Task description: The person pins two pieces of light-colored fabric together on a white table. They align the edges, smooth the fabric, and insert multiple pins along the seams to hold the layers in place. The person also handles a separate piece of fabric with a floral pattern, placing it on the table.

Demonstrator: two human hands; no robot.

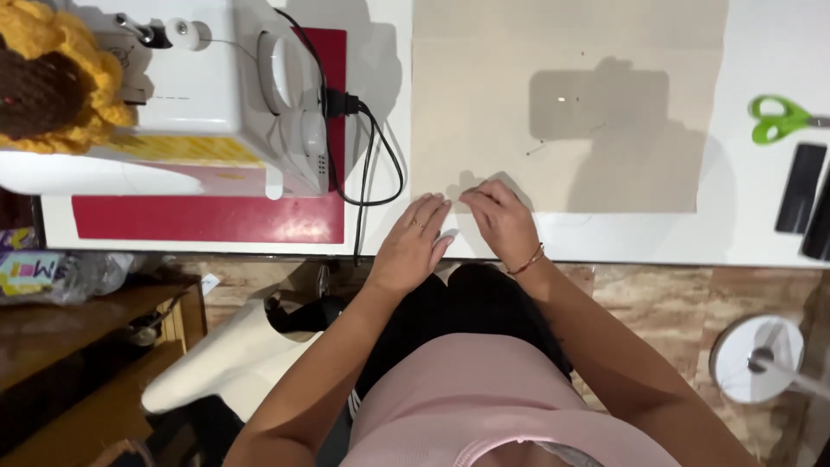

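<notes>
My left hand lies flat on the white table near its front edge, fingers apart, with a ring on one finger. My right hand is just to its right, fingers bent down and touching the near left corner of a beige fabric sheet spread on the table. A thin red bracelet is on my right wrist. Whether the right fingers pinch the fabric edge is unclear.
A white sewing machine stands at the left on a red mat, its black cable looping beside the fabric. Green-handled scissors and black flat pieces lie at the right. A crocheted sunflower sits top left.
</notes>
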